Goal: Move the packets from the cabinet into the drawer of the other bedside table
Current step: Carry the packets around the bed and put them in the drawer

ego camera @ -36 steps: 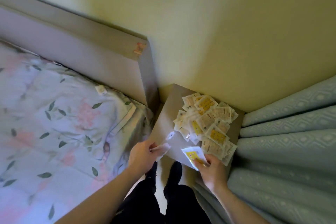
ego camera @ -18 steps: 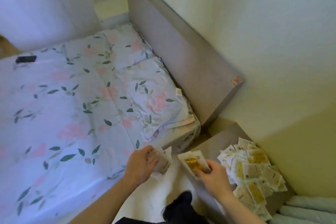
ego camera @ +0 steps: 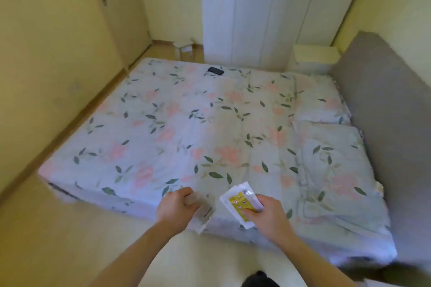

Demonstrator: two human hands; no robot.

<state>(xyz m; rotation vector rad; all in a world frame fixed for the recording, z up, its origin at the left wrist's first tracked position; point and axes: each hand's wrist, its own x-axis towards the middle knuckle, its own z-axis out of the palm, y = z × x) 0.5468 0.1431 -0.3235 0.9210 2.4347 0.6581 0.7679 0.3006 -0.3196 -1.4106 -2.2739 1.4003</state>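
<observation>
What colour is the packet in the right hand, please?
White with a yellow panel, seen in the head view.

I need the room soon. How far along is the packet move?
Mid-carry. Each hand holds packets: the left hand grips a blurred bundle, the right hand pinches yellow packets. Across the bed stands the pale bedside table; no drawer visible, nothing delivered yet.

Bed (ego camera: 210,128) ahead, headboard (ego camera: 384,112) right, bedside table (ego camera: 314,55) behind it.

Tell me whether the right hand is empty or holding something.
Holding: the right hand grips a white packet with a yellow label, thumb pressed on its face.
</observation>
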